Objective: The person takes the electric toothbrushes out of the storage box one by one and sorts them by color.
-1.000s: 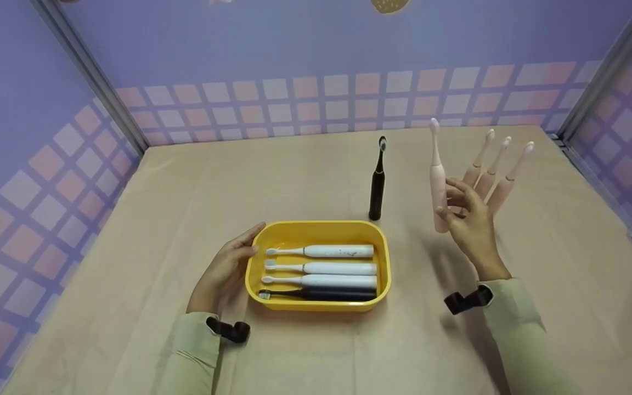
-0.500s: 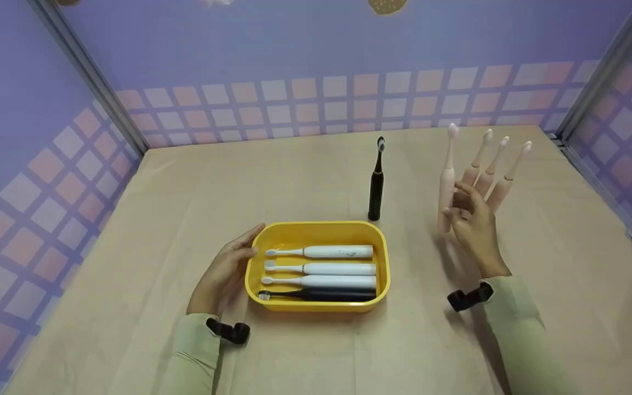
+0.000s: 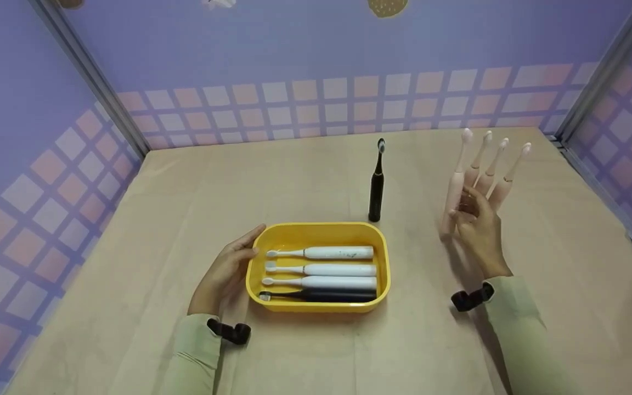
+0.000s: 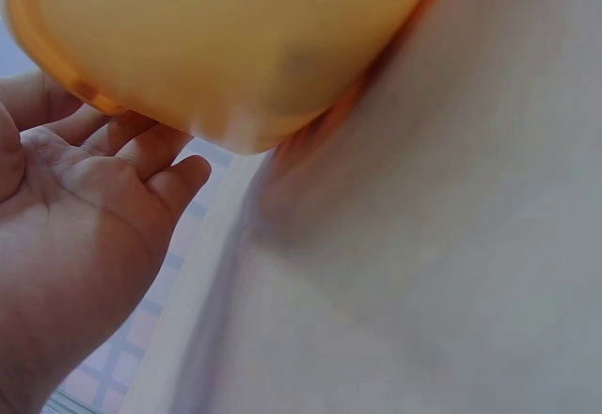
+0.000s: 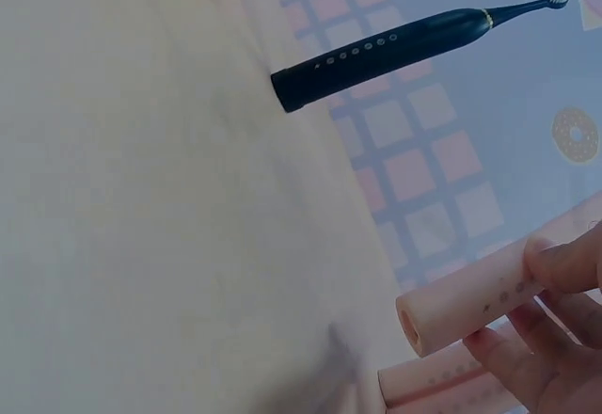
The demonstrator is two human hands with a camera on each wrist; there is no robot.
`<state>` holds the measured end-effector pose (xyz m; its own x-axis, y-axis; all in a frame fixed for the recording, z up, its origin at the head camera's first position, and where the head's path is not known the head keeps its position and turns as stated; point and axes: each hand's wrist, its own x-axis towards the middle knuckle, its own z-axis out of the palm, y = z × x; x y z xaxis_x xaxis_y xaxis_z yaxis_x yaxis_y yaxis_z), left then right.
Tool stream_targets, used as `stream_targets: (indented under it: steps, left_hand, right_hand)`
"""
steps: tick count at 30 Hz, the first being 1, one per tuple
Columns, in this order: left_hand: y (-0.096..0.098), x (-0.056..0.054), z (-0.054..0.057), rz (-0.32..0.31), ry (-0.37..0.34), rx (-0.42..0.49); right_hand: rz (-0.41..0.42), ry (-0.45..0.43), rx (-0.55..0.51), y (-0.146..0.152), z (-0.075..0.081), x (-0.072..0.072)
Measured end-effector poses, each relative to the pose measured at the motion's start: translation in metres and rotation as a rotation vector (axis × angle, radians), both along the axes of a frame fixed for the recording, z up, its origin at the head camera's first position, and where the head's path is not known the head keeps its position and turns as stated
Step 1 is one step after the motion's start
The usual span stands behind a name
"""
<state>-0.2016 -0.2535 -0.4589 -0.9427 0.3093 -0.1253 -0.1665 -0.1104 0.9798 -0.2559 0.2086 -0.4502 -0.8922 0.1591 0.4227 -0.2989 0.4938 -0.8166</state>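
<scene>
My right hand (image 3: 478,233) pinches a pale pink electric toothbrush (image 3: 455,192) by its handle, thumb on one side and fingers on the other. The brush is near upright, head up; whether its base touches the table I cannot tell. Right beside it stand several more pink electric toothbrushes (image 3: 501,189), partly hidden by the hand. My left hand (image 3: 227,266) holds the left end of a yellow bin (image 3: 319,308), thumb at the rim and fingers against the outer wall. In the bin lie several white electric toothbrushes (image 3: 340,269) and one black electric toothbrush (image 3: 338,295), heads to the left.
Another black electric toothbrush (image 3: 376,195) stands upright behind the bin's right corner. A beige cloth (image 3: 212,192) covers the table. Purple panels with pink and white squares (image 3: 305,90) enclose the back and both sides, with metal posts (image 3: 102,88) at the corners.
My right hand has carried the pink toothbrush to the right and down, close to the other standing pink ones. The left hand and the bin have stayed in place.
</scene>
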Motion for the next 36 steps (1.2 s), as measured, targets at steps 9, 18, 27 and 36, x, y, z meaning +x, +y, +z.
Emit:
stream_targets:
  steps: [9,18,27,36]
  left_hand:
    - [-0.001,0.0,-0.001,-0.014,0.019,-0.008]
    - [-0.003,-0.002,-0.004,-0.021,0.03,-0.074]
    - [0.001,0.001,0.001,0.016,-0.006,-0.042]
    - [0.0,0.001,0.0,0.014,-0.01,-0.026]
  right_hand:
    - [-0.046,0.03,0.037,0.004,-0.004,-0.002]
    - [-0.057,0.105,0.04,0.009,-0.01,-0.004]
    - [-0.067,0.118,0.067,0.012,-0.016,-0.006]
    - [-0.097,0.076,0.079,0.015,-0.017,-0.006]
